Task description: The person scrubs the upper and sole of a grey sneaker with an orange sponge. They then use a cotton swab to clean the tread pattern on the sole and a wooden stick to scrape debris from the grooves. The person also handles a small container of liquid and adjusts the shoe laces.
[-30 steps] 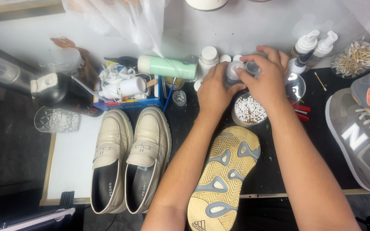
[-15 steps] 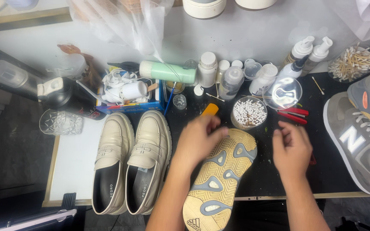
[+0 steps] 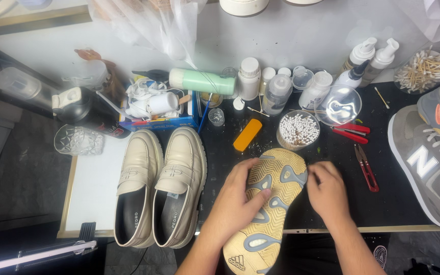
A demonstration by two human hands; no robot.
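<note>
An upturned shoe (image 3: 268,203) lies sole-up on a black work mat (image 3: 332,203), its tan and grey tread facing the camera. The left hand (image 3: 240,196) rests flat across the sole's left edge, fingers loosely spread, thumb over the tread. The right hand (image 3: 327,188) is curled almost closed just beside the sole's right edge; whether it grips anything cannot be told. A pair of cream loafers (image 3: 161,193) sits to the left.

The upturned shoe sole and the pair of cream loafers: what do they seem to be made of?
The upturned sole looks like matte tan rubber, with a moulded zigzag tread and grey inset patches. The left hand rests on it. The cream loafers look like smooth leather or a synthetic imitation, with a soft sheen and faint creases; which one cannot be told.
</note>
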